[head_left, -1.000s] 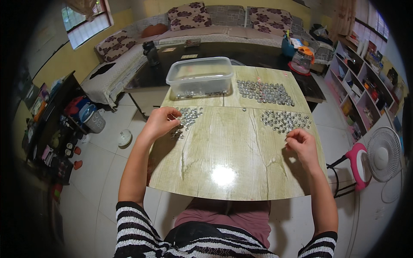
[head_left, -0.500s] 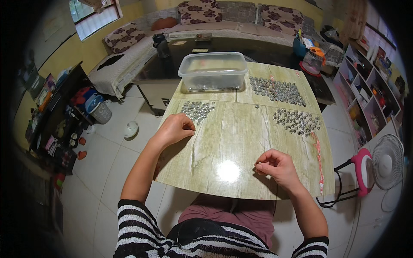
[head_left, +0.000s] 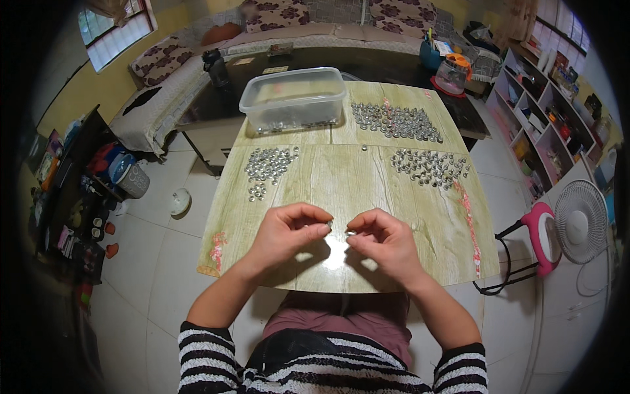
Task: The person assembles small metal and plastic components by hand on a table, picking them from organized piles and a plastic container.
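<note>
Over the near middle of the table, my two hands are close together with their fingertips a little apart. My left hand pinches a small shiny round piece between thumb and forefinger. A small silvery piece is likewise pinched by my right hand; the fingers partly cover it. Loose clear-silver round pieces lie in a group at the left, with a smaller bunch just nearer. Darker silvery pieces lie scattered at the right, and rows of similar round ones lie behind them.
A clear plastic tub stands at the table's back left, with small pieces at its bottom. One lone piece lies near the table seam. A pink-and-black stool and a white fan are off the right edge.
My left hand has left the left group and come right to the middle, now with a small piece. My right hand has moved left to meet it. The view has shifted slightly.
</note>
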Action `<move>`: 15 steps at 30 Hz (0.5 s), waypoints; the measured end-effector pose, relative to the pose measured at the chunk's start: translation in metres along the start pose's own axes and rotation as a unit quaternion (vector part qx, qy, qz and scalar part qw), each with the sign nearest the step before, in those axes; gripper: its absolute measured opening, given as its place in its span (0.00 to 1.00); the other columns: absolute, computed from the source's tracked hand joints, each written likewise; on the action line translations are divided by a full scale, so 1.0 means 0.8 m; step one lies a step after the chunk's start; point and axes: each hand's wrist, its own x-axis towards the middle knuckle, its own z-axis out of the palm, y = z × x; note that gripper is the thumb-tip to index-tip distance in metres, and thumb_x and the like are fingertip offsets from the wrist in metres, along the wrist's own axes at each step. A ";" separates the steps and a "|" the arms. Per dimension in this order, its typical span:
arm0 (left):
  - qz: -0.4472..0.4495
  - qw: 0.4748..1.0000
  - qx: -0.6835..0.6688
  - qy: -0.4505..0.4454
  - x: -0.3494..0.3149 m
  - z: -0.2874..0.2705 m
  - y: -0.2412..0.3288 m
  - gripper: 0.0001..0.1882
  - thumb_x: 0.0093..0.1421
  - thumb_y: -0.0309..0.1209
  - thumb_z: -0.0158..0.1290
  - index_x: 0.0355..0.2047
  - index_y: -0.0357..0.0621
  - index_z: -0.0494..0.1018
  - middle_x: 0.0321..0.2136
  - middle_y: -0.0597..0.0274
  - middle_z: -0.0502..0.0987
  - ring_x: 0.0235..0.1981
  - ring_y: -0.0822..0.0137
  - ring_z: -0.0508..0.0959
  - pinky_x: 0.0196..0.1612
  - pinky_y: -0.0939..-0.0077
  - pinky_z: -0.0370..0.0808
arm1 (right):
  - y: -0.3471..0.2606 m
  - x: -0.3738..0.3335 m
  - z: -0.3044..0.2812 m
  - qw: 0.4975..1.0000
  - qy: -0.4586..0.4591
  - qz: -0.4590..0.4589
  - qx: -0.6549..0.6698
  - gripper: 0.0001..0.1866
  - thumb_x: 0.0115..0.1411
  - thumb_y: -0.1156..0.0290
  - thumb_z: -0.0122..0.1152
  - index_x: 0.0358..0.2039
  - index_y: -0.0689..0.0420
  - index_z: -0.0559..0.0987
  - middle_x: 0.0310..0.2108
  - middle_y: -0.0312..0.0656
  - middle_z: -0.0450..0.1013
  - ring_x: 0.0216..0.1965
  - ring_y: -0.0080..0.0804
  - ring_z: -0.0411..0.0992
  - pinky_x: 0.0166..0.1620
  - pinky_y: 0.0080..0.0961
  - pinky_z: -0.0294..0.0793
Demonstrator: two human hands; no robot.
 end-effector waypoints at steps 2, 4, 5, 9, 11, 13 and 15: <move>0.043 0.999 0.009 -0.015 -0.006 0.005 -0.017 0.09 0.48 0.25 0.53 0.32 0.36 0.70 0.25 0.66 0.73 0.26 0.79 0.71 0.29 0.87 0.68 | 0.000 -0.009 0.010 0.999 0.013 -0.035 -0.031 0.07 0.46 0.76 0.58 0.26 0.62 0.71 0.20 0.33 0.69 0.21 0.13 0.65 0.24 0.10 0.65; 0.042 0.999 -0.013 -0.023 -0.012 0.011 -0.028 0.09 0.48 0.24 0.53 0.32 0.36 0.71 0.26 0.65 0.73 0.27 0.78 0.71 0.31 0.87 0.69 | 0.006 -0.015 0.015 0.996 0.028 -0.077 -0.040 0.07 0.46 0.75 0.59 0.26 0.62 0.71 0.20 0.34 0.70 0.21 0.14 0.66 0.25 0.11 0.67; 0.052 0.998 -0.022 -0.018 -0.014 0.015 -0.032 0.09 0.48 0.23 0.52 0.31 0.36 0.71 0.26 0.65 0.73 0.27 0.78 0.71 0.31 0.87 0.69 | 0.011 -0.017 0.016 0.994 0.038 -0.100 -0.035 0.07 0.46 0.75 0.59 0.26 0.62 0.72 0.20 0.35 0.70 0.21 0.15 0.67 0.25 0.11 0.67; 0.105 0.994 -0.029 -0.010 -0.024 0.022 -0.046 0.08 0.48 0.22 0.52 0.31 0.35 0.71 0.26 0.64 0.73 0.28 0.77 0.71 0.33 0.86 0.68 | 0.012 -0.032 0.018 0.997 0.034 -0.070 -0.026 0.06 0.46 0.77 0.59 0.26 0.62 0.73 0.22 0.36 0.71 0.23 0.16 0.68 0.27 0.12 0.68; 0.119 0.992 -0.031 -0.010 -0.028 0.028 -0.051 0.08 0.48 0.21 0.52 0.31 0.35 0.71 0.27 0.63 0.72 0.29 0.76 0.71 0.34 0.85 0.68 | 0.015 -0.038 0.017 0.991 0.040 -0.122 -0.034 0.05 0.46 0.78 0.58 0.25 0.63 0.73 0.24 0.37 0.71 0.25 0.17 0.68 0.29 0.12 0.68; 0.143 0.989 -0.044 -0.002 -0.030 0.033 -0.060 0.07 0.47 0.20 0.52 0.29 0.35 0.71 0.28 0.62 0.72 0.30 0.75 0.71 0.35 0.84 0.68 | 0.015 -0.042 0.015 0.991 0.037 -0.126 -0.037 0.04 0.45 0.80 0.58 0.25 0.63 0.74 0.25 0.38 0.71 0.26 0.18 0.68 0.30 0.13 0.67; 0.148 0.987 -0.058 0.000 -0.033 0.038 -0.065 0.06 0.47 0.20 0.52 0.28 0.35 0.71 0.28 0.62 0.71 0.31 0.74 0.71 0.35 0.84 0.67 | 0.017 -0.047 0.013 0.989 0.044 -0.132 -0.043 0.04 0.45 0.80 0.58 0.24 0.63 0.73 0.25 0.38 0.71 0.26 0.20 0.68 0.30 0.13 0.67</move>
